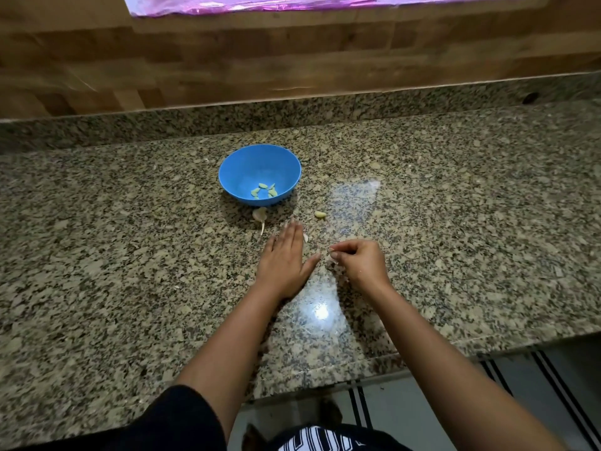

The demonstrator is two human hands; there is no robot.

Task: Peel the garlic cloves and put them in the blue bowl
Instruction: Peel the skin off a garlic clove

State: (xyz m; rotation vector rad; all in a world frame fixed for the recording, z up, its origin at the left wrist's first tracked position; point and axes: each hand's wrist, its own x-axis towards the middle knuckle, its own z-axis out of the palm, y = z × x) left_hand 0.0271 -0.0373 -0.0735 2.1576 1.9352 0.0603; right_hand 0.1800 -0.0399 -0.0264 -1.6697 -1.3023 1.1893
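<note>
Peeled cloves (264,190) lie inside blue bowl (247,164) on countertop (455,222).

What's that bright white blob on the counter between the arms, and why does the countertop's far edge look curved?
Head view: it is a light's glare off the polished counter, with a paler reflection right of the blue bowl. Same view: the wide-angle lens bows straight edges; the wooden wall looks smeared, while the left hand and the right hand, pinching a garlic piece, look sharp.
</note>
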